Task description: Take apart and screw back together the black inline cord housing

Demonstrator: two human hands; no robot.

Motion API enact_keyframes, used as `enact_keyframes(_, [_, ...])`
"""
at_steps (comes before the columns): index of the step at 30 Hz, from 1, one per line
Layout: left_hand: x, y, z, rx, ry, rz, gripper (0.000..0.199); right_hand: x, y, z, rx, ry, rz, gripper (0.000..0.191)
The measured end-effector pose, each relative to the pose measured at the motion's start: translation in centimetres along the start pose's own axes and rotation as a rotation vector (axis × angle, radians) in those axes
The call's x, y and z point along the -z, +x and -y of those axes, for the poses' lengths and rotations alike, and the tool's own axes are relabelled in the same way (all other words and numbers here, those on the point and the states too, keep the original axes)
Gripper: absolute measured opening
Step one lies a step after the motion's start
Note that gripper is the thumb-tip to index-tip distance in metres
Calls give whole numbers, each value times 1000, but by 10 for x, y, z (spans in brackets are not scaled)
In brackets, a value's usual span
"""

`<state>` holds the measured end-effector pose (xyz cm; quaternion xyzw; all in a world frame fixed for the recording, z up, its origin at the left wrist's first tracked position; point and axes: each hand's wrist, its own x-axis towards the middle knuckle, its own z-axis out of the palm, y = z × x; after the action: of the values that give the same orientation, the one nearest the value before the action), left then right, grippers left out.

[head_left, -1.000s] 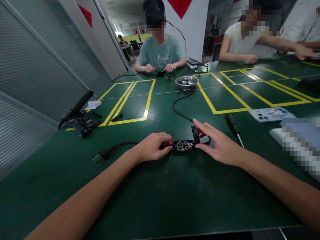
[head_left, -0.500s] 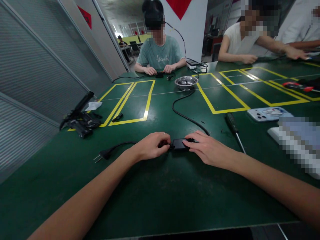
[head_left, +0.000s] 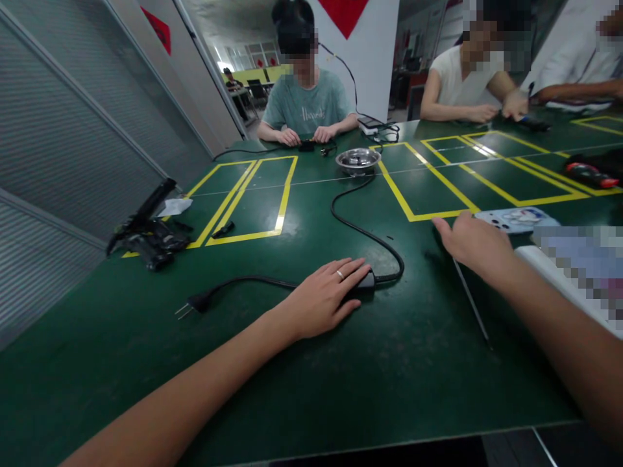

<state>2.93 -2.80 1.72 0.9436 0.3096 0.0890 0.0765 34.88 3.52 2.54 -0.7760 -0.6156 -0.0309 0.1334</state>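
Observation:
My left hand [head_left: 327, 295] lies over a small black power adapter [head_left: 368, 283], its thumb along the near side and its fingers across the top and far side. Much of the adapter is hidden beneath it. A black cord joins the adapter on each side, the left one ending in a two-pin plug [head_left: 197, 303]. At the right, my right hand [head_left: 479, 250] is closed round the handle of a screwdriver [head_left: 470, 298]. Its handle is mostly covered, and the metal shaft slants toward me with the tip close to the tabletop.
A phone [head_left: 518, 219] and a pale, blurred-out object [head_left: 579, 272] lie by my right hand. Ahead stands a metal bowl [head_left: 358, 162] with small parts. Black plastic pieces [head_left: 153, 243] lie at left. Yellow tape marks the green table [head_left: 311, 402]. Co-workers sit across and at right.
My right hand has left the adapter and moved right onto the screwdriver, whose shaft has swung toward me. My left hand has slid right from the cord onto the adapter.

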Motion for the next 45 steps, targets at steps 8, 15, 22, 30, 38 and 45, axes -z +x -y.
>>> enact_keyframes(8, [-3,0,0,11,99,-53,61,-23,1,-10,3,-23,122,46])
enact_keyframes(15, [-2,-1,-2,-140,140,-122,44,2,8,17,-139,1141,129,41])
enact_keyframes(22, [-2,-1,-3,-120,172,-112,39,1,12,18,-206,1460,-370,34])
enact_keyframes(30, [-3,0,-3,-121,147,-122,40,-6,2,27,-9,1271,-581,26])
enact_keyframes(38, [-3,0,-5,-116,106,-120,39,0,-6,37,-46,1506,-505,20])
enact_keyframes(45, [-3,0,-3,-115,74,-113,40,2,-16,45,-108,1594,-316,13])
